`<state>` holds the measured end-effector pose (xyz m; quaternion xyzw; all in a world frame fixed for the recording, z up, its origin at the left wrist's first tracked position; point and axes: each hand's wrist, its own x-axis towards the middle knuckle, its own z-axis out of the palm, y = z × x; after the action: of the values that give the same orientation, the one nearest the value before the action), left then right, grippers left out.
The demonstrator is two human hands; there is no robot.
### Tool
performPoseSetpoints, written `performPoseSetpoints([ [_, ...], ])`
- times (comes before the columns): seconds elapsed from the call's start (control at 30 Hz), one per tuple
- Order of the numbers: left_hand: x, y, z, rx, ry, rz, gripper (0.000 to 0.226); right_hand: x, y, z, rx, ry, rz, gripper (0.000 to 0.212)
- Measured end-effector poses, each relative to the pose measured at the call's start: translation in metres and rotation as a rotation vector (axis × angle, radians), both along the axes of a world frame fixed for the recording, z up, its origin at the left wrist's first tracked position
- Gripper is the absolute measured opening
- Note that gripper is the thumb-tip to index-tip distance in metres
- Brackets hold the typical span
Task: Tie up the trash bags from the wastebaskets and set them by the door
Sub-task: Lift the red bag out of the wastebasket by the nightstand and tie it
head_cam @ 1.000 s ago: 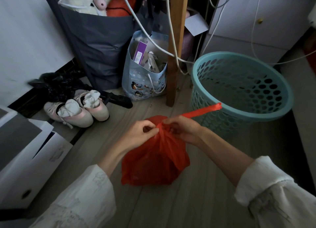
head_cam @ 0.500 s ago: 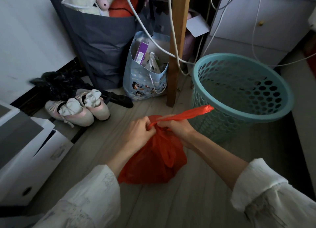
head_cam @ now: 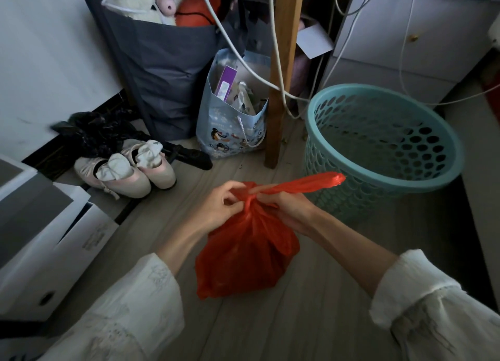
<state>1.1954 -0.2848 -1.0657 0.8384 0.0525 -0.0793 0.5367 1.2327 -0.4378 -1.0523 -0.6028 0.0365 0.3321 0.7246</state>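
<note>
A red trash bag [head_cam: 249, 255] sits on the wooden floor in front of me, its top gathered into a twisted neck. My left hand [head_cam: 219, 207] pinches the neck from the left. My right hand [head_cam: 286, 207] grips it from the right, and a twisted red strip of the bag [head_cam: 305, 183] sticks out to the right over my fingers. Just beyond, to the right, stands a teal perforated wastebasket [head_cam: 384, 149] with no bag in it.
A wooden table leg [head_cam: 278, 89] with white cables stands behind the bag. Left of it are a penguin gift bag [head_cam: 232, 133], a grey fabric bin of plush toys [head_cam: 167, 71], pink shoes [head_cam: 127, 171], black plastic [head_cam: 94, 133] and white boxes [head_cam: 48, 241]. A white drawer cabinet [head_cam: 405, 43] is at back right.
The twisted strip has swung slightly and my fingers have shifted on the neck of the bag. Bag and basket stay where they were.
</note>
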Motion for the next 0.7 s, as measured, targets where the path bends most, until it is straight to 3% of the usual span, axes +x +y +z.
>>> performPoseSetpoints([
  [0.17,-0.003,-0.007,0.001,0.085,-0.166,0.034,0.018,0.0,-0.003,0.0,0.008,-0.037,-0.001,0.023],
  [0.33,-0.004,-0.007,0.001,0.107,-0.255,0.117,0.012,0.003,-0.008,0.004,-0.021,-0.093,-0.141,0.011],
  [0.5,-0.004,-0.009,0.003,0.09,-0.254,0.082,0.017,0.004,-0.009,0.005,-0.257,-0.132,-0.147,0.007],
  [0.7,-0.009,-0.004,0.006,0.261,-0.251,0.065,0.012,0.015,-0.01,0.004,-0.465,-0.137,-0.169,0.011],
])
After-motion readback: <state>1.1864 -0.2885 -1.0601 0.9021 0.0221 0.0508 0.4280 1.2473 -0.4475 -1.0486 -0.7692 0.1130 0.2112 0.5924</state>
